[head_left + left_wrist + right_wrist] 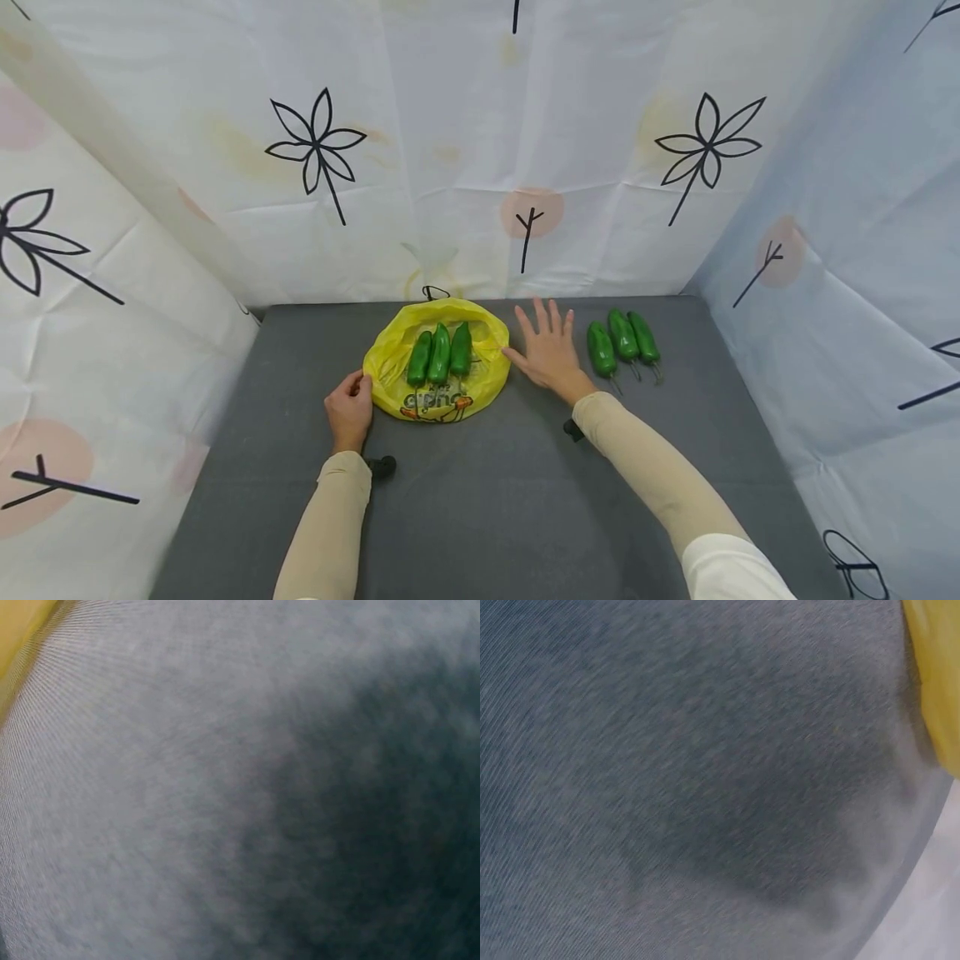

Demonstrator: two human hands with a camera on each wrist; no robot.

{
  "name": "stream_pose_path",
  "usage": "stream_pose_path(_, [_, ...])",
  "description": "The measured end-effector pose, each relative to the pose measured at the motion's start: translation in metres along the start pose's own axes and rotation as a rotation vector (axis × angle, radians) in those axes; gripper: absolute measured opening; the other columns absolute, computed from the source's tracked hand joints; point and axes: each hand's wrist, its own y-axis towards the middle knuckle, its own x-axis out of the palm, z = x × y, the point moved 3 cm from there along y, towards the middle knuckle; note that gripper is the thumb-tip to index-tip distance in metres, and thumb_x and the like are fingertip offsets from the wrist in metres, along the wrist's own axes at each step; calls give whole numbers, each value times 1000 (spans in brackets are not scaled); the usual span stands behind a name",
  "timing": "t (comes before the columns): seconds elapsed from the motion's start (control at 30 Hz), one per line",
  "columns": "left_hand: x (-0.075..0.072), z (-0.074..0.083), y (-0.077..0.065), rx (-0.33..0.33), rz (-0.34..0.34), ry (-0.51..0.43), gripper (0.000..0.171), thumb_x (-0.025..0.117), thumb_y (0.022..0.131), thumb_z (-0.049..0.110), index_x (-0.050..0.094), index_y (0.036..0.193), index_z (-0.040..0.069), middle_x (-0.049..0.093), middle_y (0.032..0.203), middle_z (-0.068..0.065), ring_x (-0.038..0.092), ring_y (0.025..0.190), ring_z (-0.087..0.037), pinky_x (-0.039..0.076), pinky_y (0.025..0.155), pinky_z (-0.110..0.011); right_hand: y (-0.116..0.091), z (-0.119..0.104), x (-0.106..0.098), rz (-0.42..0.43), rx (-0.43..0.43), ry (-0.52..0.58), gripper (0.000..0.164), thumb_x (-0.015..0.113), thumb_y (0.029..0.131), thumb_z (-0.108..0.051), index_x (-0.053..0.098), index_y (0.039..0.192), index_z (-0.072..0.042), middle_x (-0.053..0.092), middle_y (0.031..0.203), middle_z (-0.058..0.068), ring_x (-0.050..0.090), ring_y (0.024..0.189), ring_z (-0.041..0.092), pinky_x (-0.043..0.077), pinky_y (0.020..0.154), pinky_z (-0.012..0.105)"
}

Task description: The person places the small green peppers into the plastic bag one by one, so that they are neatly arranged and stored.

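Note:
A yellow plastic bag (pixel 390 379) with dark print lies spread in a rounded shape at the back of the grey table. Three green chili peppers (pixel 439 354) rest side by side in its middle. At its left edge my left hand (pixel 350 411) pinches the rim between thumb and curled fingers. My right hand (pixel 551 354) is held with fingers spread, its thumb tip right at the bag's right edge. Only a corner of the yellow bag (pixel 16 641) shows in the left wrist view, and a strip of it (pixel 939 682) in the right wrist view; neither shows the fingers.
To the right of my right hand, three more green chili peppers (pixel 624 340) lie together on the grey table (pixel 480 517). White cloth (pixel 450 150) with leaf drawings rises along the table's back and both sides.

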Motion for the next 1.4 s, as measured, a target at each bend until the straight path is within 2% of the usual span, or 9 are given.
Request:
stream_pose_path(0.1, [0,0,0,5,-1,-2,24,66,97,20,79,109,4,77,90,-16,52,68,5,37,66,-6,-2,6,0,-10,14,-8,85,43,99,-67,15,166,-22,7,171,20,1,158,47,2,122,71])
stream_pose_path(0.43, [0,-2,0,3,1,10,23,66,97,19,79,109,4,78,93,-17,54,70,3,37,68,-6,-12,25,6,7,63,-53,90,47,97,-69,14,166,-20,6,171,21,5,157,47,5,122,71])
stream_pose_path(0.77, [-1,-2,2,2,8,25,24,65,98,20,79,109,5,78,93,-16,61,74,-12,39,69,-10,-22,41,7,5,88,-26,94,54,95,-67,15,166,-18,6,171,22,4,157,47,3,122,71])
stream_pose_path(1.2, [1,-4,0,-10,-5,13,24,64,98,21,79,111,6,78,95,-16,54,73,2,38,69,-7,-33,63,7,-2,128,-10,99,57,93,-68,14,165,-16,9,170,24,5,156,49,6,123,69])
stream_pose_path(1.4, [3,-6,0,-6,-3,16,25,64,98,22,79,111,7,78,94,-15,57,73,-2,38,69,-7,-40,71,5,12,154,32,101,64,90,-65,18,164,-12,13,168,26,8,155,51,11,123,68])
